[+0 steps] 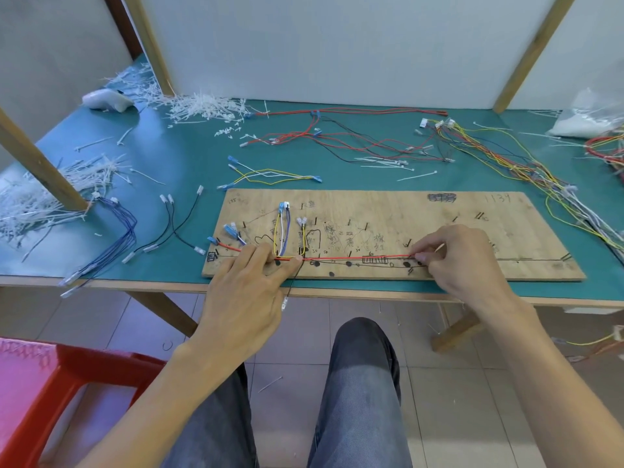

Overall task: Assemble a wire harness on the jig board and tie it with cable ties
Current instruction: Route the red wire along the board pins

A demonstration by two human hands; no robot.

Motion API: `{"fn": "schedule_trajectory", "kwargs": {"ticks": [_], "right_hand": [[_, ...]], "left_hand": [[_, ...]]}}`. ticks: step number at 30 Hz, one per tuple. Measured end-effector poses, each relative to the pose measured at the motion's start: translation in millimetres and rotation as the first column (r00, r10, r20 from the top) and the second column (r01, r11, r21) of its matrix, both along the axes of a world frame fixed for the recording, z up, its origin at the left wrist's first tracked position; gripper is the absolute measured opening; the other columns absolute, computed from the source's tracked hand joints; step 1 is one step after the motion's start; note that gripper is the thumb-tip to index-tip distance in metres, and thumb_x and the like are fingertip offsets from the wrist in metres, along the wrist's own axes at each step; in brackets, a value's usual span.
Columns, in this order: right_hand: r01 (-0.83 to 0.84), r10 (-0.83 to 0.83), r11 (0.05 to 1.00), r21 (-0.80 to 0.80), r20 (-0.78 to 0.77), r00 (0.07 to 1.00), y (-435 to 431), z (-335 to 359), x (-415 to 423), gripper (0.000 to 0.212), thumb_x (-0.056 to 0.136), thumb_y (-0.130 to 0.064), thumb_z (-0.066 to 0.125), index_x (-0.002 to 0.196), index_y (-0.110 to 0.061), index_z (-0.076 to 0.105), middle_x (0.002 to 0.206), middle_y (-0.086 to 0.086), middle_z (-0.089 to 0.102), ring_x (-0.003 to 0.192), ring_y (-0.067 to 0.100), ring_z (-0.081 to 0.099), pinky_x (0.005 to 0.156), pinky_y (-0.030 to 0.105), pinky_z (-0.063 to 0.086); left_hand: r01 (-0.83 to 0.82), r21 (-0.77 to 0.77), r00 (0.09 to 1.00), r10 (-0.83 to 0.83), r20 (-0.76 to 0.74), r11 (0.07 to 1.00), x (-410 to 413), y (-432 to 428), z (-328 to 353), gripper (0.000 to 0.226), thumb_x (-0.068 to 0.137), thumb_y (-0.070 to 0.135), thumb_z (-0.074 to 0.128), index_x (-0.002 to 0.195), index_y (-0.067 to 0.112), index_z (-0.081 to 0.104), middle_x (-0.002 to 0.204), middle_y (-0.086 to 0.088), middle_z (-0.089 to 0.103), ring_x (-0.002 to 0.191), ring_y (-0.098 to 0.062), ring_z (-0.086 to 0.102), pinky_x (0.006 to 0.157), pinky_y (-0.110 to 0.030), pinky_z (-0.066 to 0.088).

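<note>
Soft, even light fills my view, bright and without glare. The pale, scribbled plywood jig board [388, 228] is sharp, and the thin red wire [354, 257] along its near edge reads crisp, with only faint shadows beside it. Left of the board, the heap of white cable ties [40, 197] smears soft and the bare wooden post [40, 163] leans with lens distortion. Below-left of the board, the red plastic stool [84, 369] washes out pink.
</note>
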State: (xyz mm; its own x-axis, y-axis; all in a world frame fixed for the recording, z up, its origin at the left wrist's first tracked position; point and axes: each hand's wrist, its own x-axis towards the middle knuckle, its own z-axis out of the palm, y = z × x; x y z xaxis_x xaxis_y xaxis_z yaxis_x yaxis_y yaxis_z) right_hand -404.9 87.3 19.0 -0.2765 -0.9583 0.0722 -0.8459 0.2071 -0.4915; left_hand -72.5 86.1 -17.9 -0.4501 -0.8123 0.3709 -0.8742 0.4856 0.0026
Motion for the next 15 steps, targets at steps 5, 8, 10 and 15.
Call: {"fn": "schedule_trajectory", "kwargs": {"ticks": [5,8,10,15], "right_hand": [[-0.024,0.013,0.998,-0.056,-0.191,0.982,9,-4,10,0.015,0.092,-0.021,0.078,0.098,-0.034,0.084,0.082,-0.013,0.059,0.082,0.017,0.059,0.069,0.032,0.046],[-0.033,0.013,0.997,-0.064,-0.285,0.958,18,-8,15,0.022,0.096,-0.020,0.074,0.113,-0.031,0.081,0.083,-0.013,0.053,0.082,0.017,0.053,0.065,0.033,0.043],[-0.046,0.028,0.997,-0.054,-0.309,0.951,24,-9,17,0.032,0.096,-0.016,0.072,0.123,-0.031,0.077,0.084,-0.013,0.049,0.082,0.017,0.053,0.062,0.034,0.045],[-0.164,0.181,0.984,0.075,-0.399,0.899,31,-9,16,0.061,0.087,0.000,0.065,0.135,-0.036,0.067,0.086,-0.011,0.035,0.082,0.014,0.036,0.049,0.028,0.027]], "left_hand": [[-0.002,0.004,1.000,0.002,0.007,1.000,0,-1,0,0.053,0.085,0.026,0.064,0.138,0.030,0.064,0.111,0.001,0.052,0.102,-0.021,0.051,0.075,-0.041,0.051],[-0.022,0.047,1.000,0.022,0.006,0.999,0,2,0,0.056,0.088,0.027,0.066,0.143,0.031,0.061,0.117,0.001,0.051,0.108,-0.020,0.048,0.082,-0.041,0.052],[-0.037,0.096,0.999,0.037,0.001,0.995,-2,6,0,0.059,0.089,0.027,0.067,0.148,0.030,0.056,0.128,-0.002,0.050,0.117,-0.022,0.047,0.092,-0.044,0.051],[-0.046,0.094,0.998,0.042,0.050,0.995,-13,16,8,0.070,0.083,0.019,0.071,0.150,0.022,0.051,0.144,-0.011,0.044,0.129,-0.033,0.043,0.101,-0.050,0.049]]}}
